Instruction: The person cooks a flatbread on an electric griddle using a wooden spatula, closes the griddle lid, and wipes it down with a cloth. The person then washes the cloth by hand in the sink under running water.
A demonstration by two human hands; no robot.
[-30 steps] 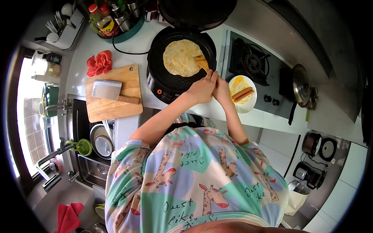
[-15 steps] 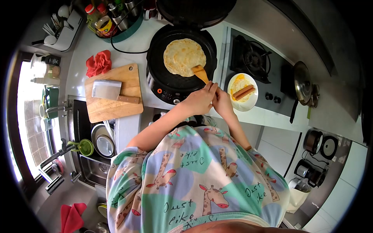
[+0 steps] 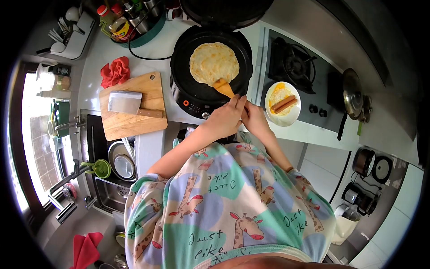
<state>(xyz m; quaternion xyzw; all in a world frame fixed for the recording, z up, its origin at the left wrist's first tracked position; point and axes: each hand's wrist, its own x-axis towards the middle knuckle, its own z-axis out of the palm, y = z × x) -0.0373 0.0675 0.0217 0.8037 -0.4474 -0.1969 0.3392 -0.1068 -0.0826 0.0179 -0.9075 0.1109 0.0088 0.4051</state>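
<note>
- Where left hand (image 3: 223, 120) meets right hand (image 3: 255, 119), left fingers grip wooden spatula (image 3: 222, 87) (right fingers' state: cannot tell).
- Flatbread (image 3: 214, 62): flat on black griddle (image 3: 181, 58).
- Wooden spatula: shifted leftward along flatbread's near edge.

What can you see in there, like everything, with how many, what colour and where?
Pancake: 1, golden, on griddle
Griddle: 1, black, counter
Spatula: 1, tan, at pancake's edge
Plate: 1, white, right of griddle
Sausages: 2, brown, on plate
Board: 1, tan, left of griddle
Cleaver: 1, silver blade, on board
Cloths: 2, red, by board and bottom left
Stove: 1, grey, right
Bottles: several, mixed, top left
Clutter around edges: too small to count
Shirt: 1, multicoloured, bottom
Left hand, right hand: 2, skin-coloured, at spatula handle
</note>
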